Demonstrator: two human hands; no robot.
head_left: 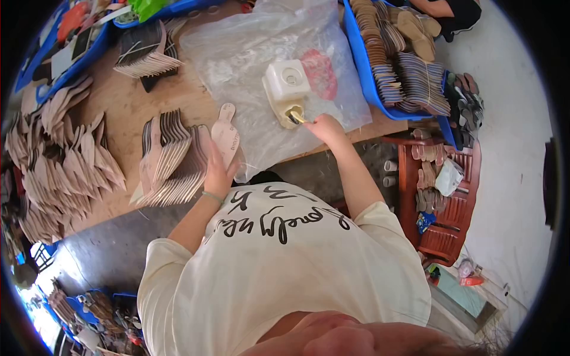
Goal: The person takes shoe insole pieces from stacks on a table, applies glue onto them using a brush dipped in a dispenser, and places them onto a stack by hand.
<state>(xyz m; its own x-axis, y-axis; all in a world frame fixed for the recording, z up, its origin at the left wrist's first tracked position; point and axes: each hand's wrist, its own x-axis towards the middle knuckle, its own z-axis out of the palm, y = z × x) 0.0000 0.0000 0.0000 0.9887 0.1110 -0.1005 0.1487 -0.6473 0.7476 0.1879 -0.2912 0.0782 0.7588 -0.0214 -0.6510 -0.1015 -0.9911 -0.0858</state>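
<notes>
My left hand (221, 171) is closed on the lower part of a pale pink insole (225, 132) with printed marks, beside a fanned stack of insoles (172, 157) on the table. Its fingers lie along the stack's right side. My right hand (326, 128) grips the thin yellowish handle of a brush (298, 117). The brush's far end sits in the opening of a white plastic container (287, 83), so its bristles are hidden. This container lies on a clear plastic sheet (237, 47), with glue-like yellowish stains about its mouth.
More insole bundles lie at the table's left (65, 172) and back (148, 50). A blue crate (361, 62) of bundled soles stands at the back right. Right of me is a reddish-brown bench (457, 219) with shoe parts. Another person's arm (436, 7) shows at the top right.
</notes>
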